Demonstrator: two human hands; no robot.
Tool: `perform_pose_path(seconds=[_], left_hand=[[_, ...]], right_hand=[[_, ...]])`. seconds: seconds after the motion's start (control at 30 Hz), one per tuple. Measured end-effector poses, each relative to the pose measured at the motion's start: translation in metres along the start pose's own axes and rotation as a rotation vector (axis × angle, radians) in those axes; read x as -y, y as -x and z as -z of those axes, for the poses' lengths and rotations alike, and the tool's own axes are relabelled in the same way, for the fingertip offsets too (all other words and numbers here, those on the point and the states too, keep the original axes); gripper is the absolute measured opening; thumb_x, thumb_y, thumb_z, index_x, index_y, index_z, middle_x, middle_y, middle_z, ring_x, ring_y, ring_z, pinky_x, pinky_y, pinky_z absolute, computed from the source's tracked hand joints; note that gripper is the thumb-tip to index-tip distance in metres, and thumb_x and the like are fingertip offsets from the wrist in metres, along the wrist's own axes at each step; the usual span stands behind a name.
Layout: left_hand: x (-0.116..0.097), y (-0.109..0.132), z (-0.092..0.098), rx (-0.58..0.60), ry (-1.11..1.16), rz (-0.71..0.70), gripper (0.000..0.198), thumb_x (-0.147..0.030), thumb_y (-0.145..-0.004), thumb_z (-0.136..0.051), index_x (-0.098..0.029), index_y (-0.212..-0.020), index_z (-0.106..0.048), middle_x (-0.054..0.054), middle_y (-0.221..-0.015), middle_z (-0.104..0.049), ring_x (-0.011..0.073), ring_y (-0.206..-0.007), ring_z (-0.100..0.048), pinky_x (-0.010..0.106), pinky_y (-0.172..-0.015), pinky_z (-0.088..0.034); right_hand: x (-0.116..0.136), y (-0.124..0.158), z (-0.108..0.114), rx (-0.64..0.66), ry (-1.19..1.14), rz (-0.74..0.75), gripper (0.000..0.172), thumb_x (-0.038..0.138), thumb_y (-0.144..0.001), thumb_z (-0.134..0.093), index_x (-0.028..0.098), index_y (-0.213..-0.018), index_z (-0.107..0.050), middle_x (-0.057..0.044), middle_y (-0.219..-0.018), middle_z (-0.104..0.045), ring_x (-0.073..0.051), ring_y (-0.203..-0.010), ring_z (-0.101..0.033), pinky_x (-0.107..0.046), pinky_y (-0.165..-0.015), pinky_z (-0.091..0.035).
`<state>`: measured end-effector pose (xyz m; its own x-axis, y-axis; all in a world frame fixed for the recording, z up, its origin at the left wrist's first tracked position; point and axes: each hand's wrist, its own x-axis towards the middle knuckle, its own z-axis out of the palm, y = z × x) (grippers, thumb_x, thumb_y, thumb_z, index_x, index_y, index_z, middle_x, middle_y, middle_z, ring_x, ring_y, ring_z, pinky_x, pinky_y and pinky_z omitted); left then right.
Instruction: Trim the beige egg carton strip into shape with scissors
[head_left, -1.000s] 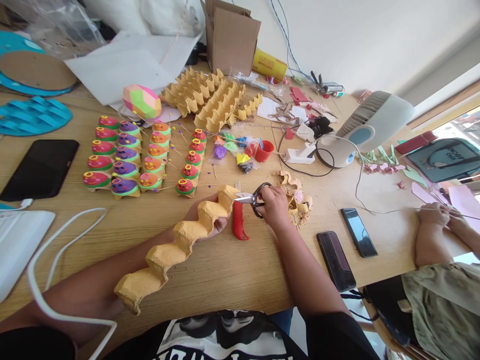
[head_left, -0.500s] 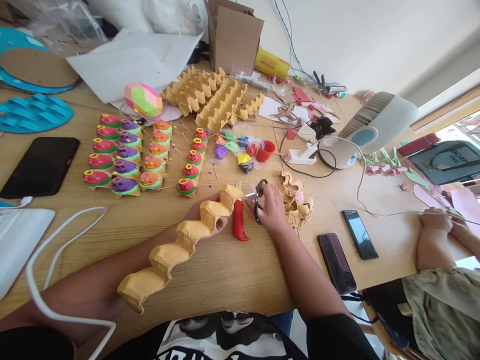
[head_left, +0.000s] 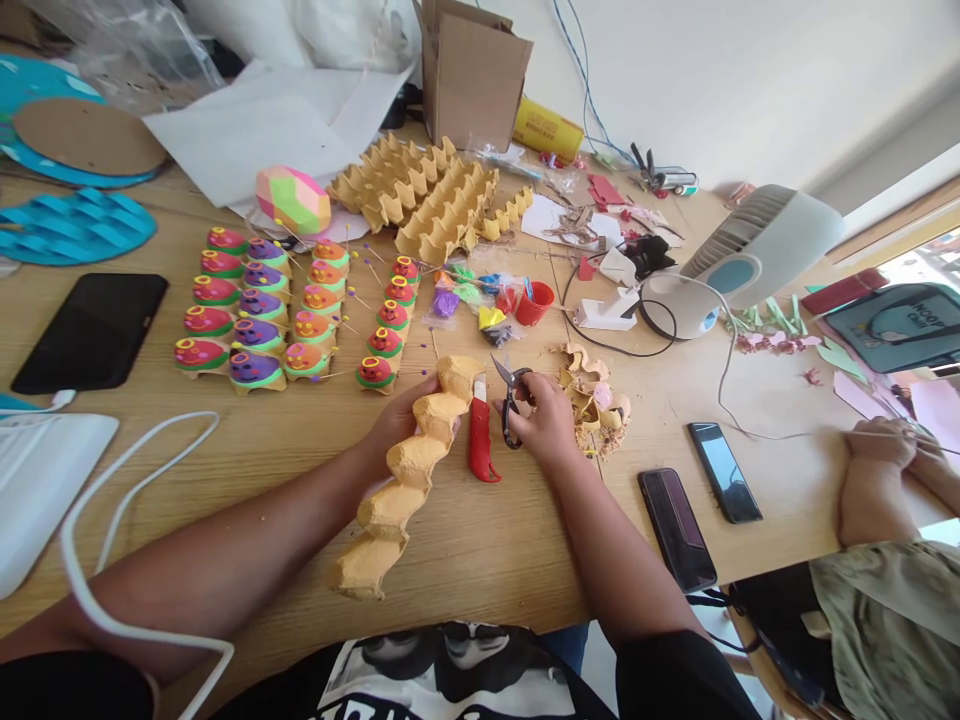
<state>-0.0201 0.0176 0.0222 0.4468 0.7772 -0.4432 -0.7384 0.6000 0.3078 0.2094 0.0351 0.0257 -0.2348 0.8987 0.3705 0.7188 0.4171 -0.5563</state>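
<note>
My left hand is closed around a yellow egg-carton strip, whose row of cups slants down toward my body. Part of that hand is hidden behind the strip. In my right hand are black-handled scissors, their blades parted and pointing up and left, a little apart from the strip's far end. Between the two hands a red-handled utility knife lies on the table. Just right of the scissors is a heap of carton scraps.
Painted egg-carton rows stand at the left, with whole egg trays behind. A red cup, a fan and two phones are to the right. Another person's hands rest at the right edge.
The carton strip has swung steeper, its near end moving right, and its far end has come away from the scissors. The scissor blades now point more upward. The view has shifted slightly.
</note>
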Motion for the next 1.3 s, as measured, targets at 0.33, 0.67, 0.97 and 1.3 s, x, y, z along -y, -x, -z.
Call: perform_pose_path(seconds=[0.33, 0.67, 0.97, 1.3], left_hand=[[0.009, -0.012, 0.013, 0.177, -0.152, -0.083, 0.027, -0.042, -0.090, -0.077, -0.026, -0.112, -0.075, 0.005, -0.101, -0.082, 0.0290, -0.095, -0.078, 0.041, -0.085, -0.061], [0.011, -0.012, 0.012, 0.157, -0.198, -0.113, 0.034, -0.053, -0.083, -0.084, -0.028, -0.106, -0.078, 0.003, -0.105, -0.083, 0.0276, -0.097, -0.078, 0.039, -0.083, -0.060], [0.012, -0.012, 0.007, 0.135, -0.248, -0.110, 0.042, -0.055, -0.082, -0.084, -0.026, -0.112, -0.076, 0.007, -0.106, -0.083, 0.0306, -0.103, -0.077, 0.041, -0.083, -0.060], [0.016, -0.006, -0.001, 0.154, -0.236, -0.155, 0.040, -0.045, -0.084, -0.085, -0.018, -0.111, -0.072, 0.010, -0.108, -0.080, 0.0273, -0.101, -0.076, 0.036, -0.083, -0.062]], right_hand=[[0.017, 0.002, -0.002, 0.226, -0.840, -0.283, 0.043, 0.049, -0.076, -0.088, 0.025, -0.094, -0.057, -0.001, -0.095, -0.070, -0.015, -0.073, -0.057, -0.029, -0.067, -0.049], [0.012, 0.004, -0.008, 0.237, -0.840, -0.234, 0.037, 0.052, -0.084, -0.081, 0.023, -0.093, -0.060, 0.001, -0.082, -0.059, -0.015, -0.073, -0.052, -0.029, -0.069, -0.045], [0.012, 0.005, -0.011, 0.314, -0.988, -0.288, 0.042, 0.045, -0.073, -0.092, 0.024, -0.096, -0.063, 0.000, -0.089, -0.067, -0.016, -0.079, -0.060, -0.030, -0.072, -0.051], [0.008, 0.001, -0.012, 0.285, -1.214, -0.416, 0.048, 0.038, -0.066, -0.097, 0.024, -0.090, -0.058, 0.002, -0.088, -0.064, -0.015, -0.079, -0.060, -0.029, -0.075, -0.051]])
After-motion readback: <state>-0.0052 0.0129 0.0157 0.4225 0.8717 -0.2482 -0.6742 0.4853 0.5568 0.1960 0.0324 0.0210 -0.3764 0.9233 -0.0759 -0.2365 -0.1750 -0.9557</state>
